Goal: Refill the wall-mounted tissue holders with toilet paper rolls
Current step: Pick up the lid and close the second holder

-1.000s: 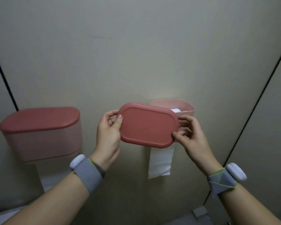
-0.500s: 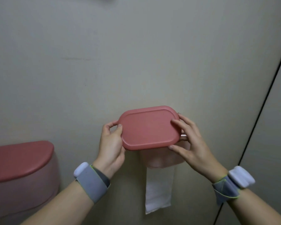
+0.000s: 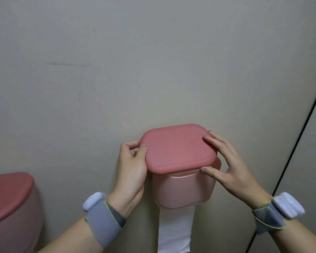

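A dark pink lid (image 3: 177, 148) lies on top of a pale pink wall-mounted tissue holder (image 3: 184, 190) at the centre. My left hand (image 3: 132, 168) pinches the lid's left edge between thumb and fingers. My right hand (image 3: 224, 165) grips the lid's right end, fingertips on its top and thumb under its front rim. A strip of white toilet paper (image 3: 174, 229) hangs from the holder's bottom slot. The roll inside is hidden.
A second pink holder (image 3: 9, 212) with its lid on is mounted at the lower left, cut off by the frame. The beige wall panel (image 3: 153, 70) fills the view, with a dark panel seam (image 3: 295, 143) running diagonally at the right.
Both hands carried the lid from in front of the open holder onto its top. The view moved closer and to the right, so the left holder slid toward the frame edge.
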A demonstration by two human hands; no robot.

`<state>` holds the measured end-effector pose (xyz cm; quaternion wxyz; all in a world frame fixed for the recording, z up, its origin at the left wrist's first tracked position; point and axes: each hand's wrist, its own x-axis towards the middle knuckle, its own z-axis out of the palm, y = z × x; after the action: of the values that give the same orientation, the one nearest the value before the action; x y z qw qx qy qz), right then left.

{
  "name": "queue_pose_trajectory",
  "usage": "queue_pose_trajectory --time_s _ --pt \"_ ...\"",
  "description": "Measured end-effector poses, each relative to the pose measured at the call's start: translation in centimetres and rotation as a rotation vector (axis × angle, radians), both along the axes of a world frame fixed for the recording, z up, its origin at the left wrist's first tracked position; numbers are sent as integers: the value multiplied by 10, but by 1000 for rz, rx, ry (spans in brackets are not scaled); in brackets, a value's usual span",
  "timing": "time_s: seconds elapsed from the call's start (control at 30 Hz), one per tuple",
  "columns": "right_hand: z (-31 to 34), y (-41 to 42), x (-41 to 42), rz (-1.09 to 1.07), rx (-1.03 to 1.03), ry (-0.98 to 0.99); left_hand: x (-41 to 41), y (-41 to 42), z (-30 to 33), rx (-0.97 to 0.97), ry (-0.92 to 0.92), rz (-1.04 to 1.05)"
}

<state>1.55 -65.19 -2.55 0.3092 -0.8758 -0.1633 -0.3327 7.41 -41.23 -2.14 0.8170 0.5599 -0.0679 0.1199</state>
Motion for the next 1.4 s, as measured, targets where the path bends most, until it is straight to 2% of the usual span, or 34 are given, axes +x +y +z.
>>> queue_pose_trajectory --time_s 0.1,0.17,0.33,0.5,0.67,0.93,1.17,1.4 --pt "-4 -9 10 52 55 -7 -2 -4 -10 255 -106 126" --pt "-10 -15 15 85 107 2 -6 -3 -18 370 -140 140" --pt "-28 -37 24 214 278 82 -19 -18 -39 555 -112 112" --pt "-44 -47 32 268 336 151 -22 -27 -50 662 -117 168" --pt "-51 -47 39 313 371 186 -20 -30 -52 662 -116 200" --pt "-43 -48 42 256 324 96 -22 -32 -50 708 -139 215" --pt "-41 -44 36 250 280 134 -25 -35 -54 692 -107 181" --pt "-17 -37 33 304 320 129 -22 -40 -29 670 -165 213"
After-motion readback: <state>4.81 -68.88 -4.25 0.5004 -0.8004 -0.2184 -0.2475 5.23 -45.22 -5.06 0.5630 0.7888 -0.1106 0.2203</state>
